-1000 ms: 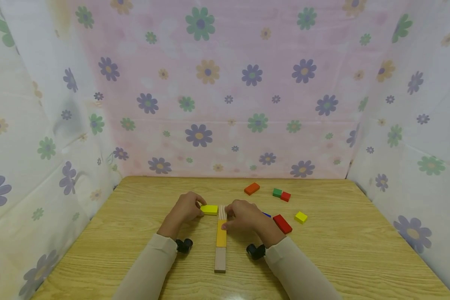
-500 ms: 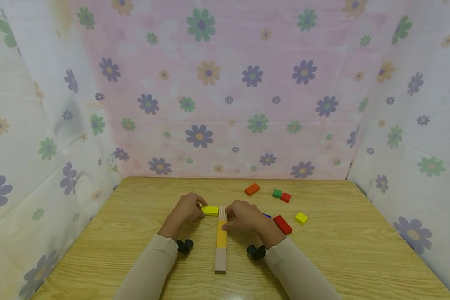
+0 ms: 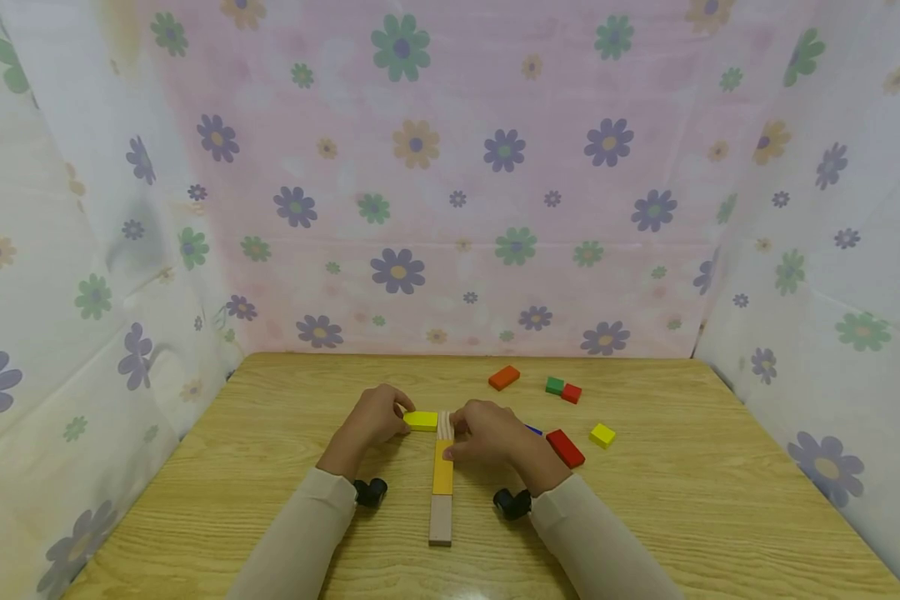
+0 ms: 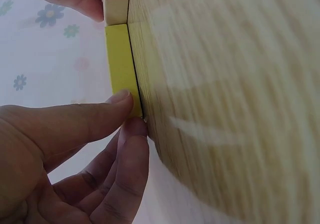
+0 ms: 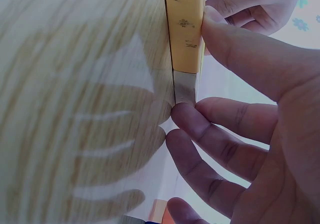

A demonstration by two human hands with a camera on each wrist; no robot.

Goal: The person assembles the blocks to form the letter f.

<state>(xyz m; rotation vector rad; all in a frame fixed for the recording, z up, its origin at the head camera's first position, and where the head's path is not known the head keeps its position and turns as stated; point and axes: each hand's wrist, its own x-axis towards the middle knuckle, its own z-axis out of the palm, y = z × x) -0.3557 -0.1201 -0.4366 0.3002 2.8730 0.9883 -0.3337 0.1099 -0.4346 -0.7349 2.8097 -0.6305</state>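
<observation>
On the wooden table (image 3: 682, 500) a line of blocks runs toward me: a plain wood block (image 3: 444, 425), an orange block (image 3: 442, 468) and another plain block (image 3: 440, 519). My left hand (image 3: 399, 419) pinches the end of a yellow block (image 3: 421, 421) that lies crosswise with its other end against the far plain block. The left wrist view shows thumb and forefinger (image 4: 131, 115) on the yellow block (image 4: 120, 64). My right hand (image 3: 453, 437) holds the line's far end. In the right wrist view its thumb lies on the orange block (image 5: 185, 24) and a fingertip touches the plain wood block (image 5: 184, 86).
Loose blocks lie to the right: an orange-red one (image 3: 504, 377), a green one (image 3: 554, 385) beside a small red one (image 3: 571, 393), a long red one (image 3: 565, 447) and a yellow one (image 3: 602, 434). Flowered cloth walls (image 3: 450, 208) close off three sides.
</observation>
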